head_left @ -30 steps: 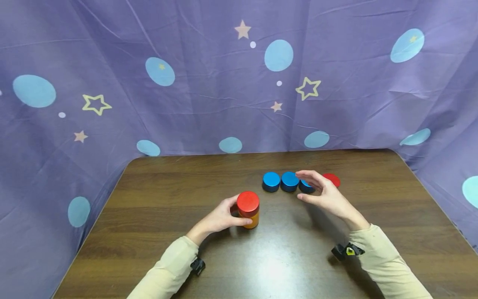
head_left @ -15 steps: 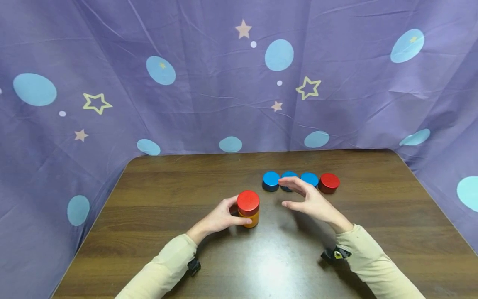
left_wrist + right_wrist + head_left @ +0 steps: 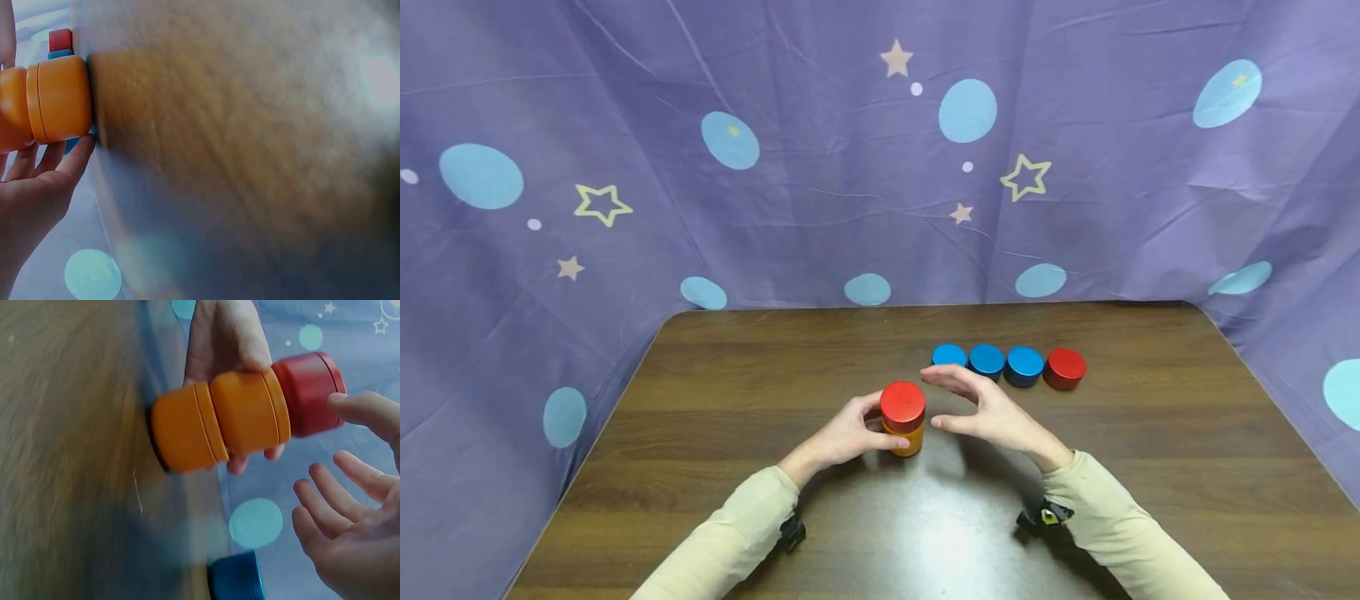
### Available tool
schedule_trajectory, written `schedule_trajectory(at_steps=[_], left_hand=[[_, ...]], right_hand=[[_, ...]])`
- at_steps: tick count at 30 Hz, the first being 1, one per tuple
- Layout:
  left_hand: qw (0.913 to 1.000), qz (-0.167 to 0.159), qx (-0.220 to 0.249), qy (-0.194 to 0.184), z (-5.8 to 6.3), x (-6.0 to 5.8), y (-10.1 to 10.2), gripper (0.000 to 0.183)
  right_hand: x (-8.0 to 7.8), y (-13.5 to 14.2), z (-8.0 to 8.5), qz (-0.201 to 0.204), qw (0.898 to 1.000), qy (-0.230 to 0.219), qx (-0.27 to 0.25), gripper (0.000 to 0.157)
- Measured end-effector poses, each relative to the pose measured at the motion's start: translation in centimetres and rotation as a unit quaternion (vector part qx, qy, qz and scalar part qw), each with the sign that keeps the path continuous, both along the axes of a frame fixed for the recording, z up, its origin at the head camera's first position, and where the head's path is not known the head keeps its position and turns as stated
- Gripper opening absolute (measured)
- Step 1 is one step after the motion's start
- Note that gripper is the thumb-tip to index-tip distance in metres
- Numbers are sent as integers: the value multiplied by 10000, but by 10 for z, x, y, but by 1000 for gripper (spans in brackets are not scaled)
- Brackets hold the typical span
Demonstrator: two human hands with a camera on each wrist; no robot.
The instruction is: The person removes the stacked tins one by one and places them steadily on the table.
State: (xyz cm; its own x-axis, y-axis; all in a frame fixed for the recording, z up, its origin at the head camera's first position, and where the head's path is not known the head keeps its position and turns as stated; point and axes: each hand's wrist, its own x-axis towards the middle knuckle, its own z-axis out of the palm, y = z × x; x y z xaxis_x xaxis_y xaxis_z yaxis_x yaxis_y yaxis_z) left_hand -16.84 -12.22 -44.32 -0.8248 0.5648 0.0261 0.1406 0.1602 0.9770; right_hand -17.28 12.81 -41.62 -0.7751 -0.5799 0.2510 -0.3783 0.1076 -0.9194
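A stack of short round cylinders stands upright on the table: a red cylinder (image 3: 903, 404) on top of two orange cylinders (image 3: 187, 428). My left hand (image 3: 852, 431) grips the stack from its left side, thumb in front and fingers behind. In the left wrist view its fingers reach round the lower orange part (image 3: 62, 100). My right hand (image 3: 996, 414) hovers just right of the stack, fingers and thumb spread and holding nothing. A small gap shows between its thumb and the red top in the head view; in the right wrist view the thumb overlaps that top, contact unclear.
Behind the right hand, three blue cylinders (image 3: 1025, 366) and another red cylinder (image 3: 1065, 368) form a row. The leftmost blue one is partly hidden by the hand. A purple curtain (image 3: 820, 208) hangs behind the wooden table (image 3: 737, 375).
My right hand has moved left, away from the row of cylinders and up to the stack, uncovering the red cylinder at the row's right end. The left hand keeps its grip on the stack.
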Motion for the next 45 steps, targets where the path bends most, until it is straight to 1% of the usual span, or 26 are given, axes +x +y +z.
schedule_trajectory(at_steps=[6,13,17,23,30,37,45], left_hand=[[10000,-38,-43,17,-1,-1,1,59],[10000,41,15,43,-1,1,2,55],[9999,38,99,71,-1,1,2,53],[10000,8,15,88,0,1,1,53],[10000,-32,31,71,2,0,1,54],[9999,-62,57,78,1,-1,1,55],[10000,-54,-47,-63,2,-1,0,62]], right_hand=[[1,-10,1,114,9999,64,-56,58],[0,-21,-1,160,9996,216,-67,61],[1,-25,-1,171,9996,223,-68,62],[3,-29,-1,169,9997,163,-99,58],[3,-28,-1,81,9997,173,-126,55],[4,-21,4,-36,9999,85,-86,56],[5,-11,5,-228,9997,-31,-38,55]])
